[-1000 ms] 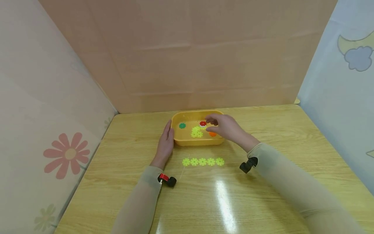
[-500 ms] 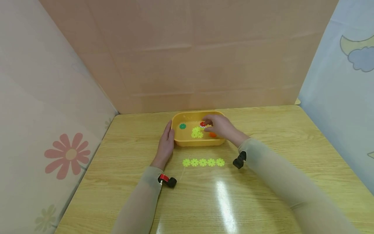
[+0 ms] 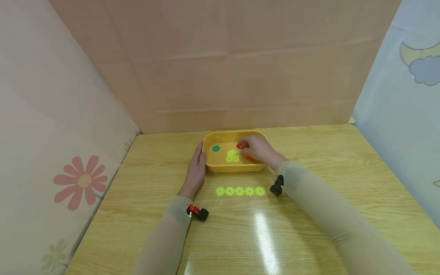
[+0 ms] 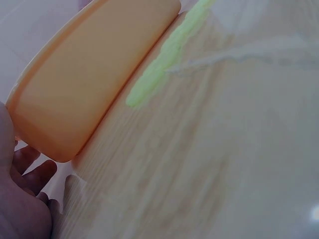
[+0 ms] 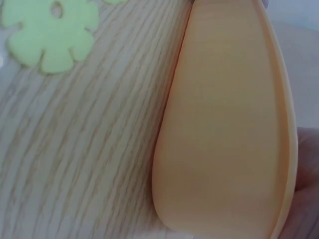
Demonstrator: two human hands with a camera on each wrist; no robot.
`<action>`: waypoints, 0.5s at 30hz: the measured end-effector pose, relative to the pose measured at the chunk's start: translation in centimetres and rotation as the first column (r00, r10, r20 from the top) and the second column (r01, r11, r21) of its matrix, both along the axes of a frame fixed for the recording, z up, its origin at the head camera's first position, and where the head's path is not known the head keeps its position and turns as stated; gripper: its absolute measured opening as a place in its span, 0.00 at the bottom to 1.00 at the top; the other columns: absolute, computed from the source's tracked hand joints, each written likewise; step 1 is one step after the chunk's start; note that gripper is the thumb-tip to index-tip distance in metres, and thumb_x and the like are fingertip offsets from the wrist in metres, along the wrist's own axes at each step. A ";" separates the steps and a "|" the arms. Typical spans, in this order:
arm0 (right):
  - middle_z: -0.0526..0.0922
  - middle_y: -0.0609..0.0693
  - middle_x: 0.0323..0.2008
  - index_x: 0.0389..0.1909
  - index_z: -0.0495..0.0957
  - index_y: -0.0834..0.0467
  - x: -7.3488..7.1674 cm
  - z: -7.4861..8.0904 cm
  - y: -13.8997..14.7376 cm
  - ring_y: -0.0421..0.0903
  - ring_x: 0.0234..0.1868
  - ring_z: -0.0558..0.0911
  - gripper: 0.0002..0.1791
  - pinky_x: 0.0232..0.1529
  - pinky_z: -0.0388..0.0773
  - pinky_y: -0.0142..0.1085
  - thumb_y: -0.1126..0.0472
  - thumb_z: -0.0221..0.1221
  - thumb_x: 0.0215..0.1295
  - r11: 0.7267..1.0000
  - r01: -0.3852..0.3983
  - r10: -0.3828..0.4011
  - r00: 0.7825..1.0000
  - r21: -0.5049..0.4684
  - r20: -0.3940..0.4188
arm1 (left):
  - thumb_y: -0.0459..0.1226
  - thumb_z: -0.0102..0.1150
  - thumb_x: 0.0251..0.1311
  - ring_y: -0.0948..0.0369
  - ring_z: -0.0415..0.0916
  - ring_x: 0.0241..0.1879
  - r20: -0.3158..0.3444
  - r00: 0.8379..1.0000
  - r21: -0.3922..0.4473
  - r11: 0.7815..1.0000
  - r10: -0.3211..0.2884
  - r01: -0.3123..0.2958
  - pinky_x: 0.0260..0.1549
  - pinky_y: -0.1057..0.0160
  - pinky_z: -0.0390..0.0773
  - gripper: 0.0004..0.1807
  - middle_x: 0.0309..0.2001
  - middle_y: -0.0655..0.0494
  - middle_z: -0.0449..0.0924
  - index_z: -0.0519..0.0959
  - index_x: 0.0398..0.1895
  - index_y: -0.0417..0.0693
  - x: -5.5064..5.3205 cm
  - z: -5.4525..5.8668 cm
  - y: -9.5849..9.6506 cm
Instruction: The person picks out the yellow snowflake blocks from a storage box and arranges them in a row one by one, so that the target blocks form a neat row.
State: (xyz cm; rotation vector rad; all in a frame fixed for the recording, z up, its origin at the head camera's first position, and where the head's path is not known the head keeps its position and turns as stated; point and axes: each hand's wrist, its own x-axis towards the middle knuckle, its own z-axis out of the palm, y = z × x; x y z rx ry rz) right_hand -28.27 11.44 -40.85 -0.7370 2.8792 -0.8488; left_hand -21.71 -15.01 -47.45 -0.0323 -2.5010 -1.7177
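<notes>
My left hand (image 3: 195,172) rests against the left end of a yellow-orange plastic tray (image 3: 237,168), fingers fairly straight. In the left wrist view, part of this hand shows beside the tray's end wall. Over the tray's right side reaches my right hand (image 3: 260,148), its thumb and fingers bent and still apart, beside a red flower-shaped piece (image 3: 238,146). That piece is partly covered by the fingers. Left of the thumb lie several yellow-green flower pieces (image 3: 232,156). An orange-red piece (image 3: 251,158) is mostly hidden under the right hand, and a green flower piece (image 3: 215,148) lies at the tray's left.
A row of several yellow-green flower pieces (image 3: 239,191) lies on the wooden table (image 3: 227,236) in front of the tray. Behind the tray stands a brown-pink panel (image 3: 227,68). Patterned walls flank both sides.
My right hand has moved slightly left and deeper into the tray, its thumb and fingers drawing closer together around the red piece's spot. The left hand stays at the tray's end.
</notes>
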 end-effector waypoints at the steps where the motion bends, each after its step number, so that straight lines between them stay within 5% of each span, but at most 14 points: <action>1: 0.92 0.59 0.51 0.61 0.86 0.67 -0.1 0.0 0.0 0.57 0.55 0.90 0.21 0.65 0.82 0.54 0.66 0.75 0.70 1.000 0.004 -0.004 1.000 0.004 -0.005 | 0.52 0.35 0.92 0.59 0.47 0.87 0.001 1.000 -0.001 1.000 0.001 -0.001 0.85 0.51 0.51 0.32 0.89 0.62 0.52 0.51 0.93 0.61 0.0 0.0 0.0; 15: 0.92 0.60 0.50 0.57 0.87 0.67 -0.4 -0.7 -0.4 0.59 0.54 0.89 0.18 0.62 0.83 0.53 0.70 0.73 0.67 0.998 0.036 -0.033 0.998 0.044 -0.060 | 0.52 0.35 0.92 0.58 0.47 0.87 -0.003 1.000 0.004 1.000 -0.005 0.005 0.85 0.50 0.51 0.33 0.89 0.62 0.51 0.51 0.93 0.59 -0.2 0.0 0.0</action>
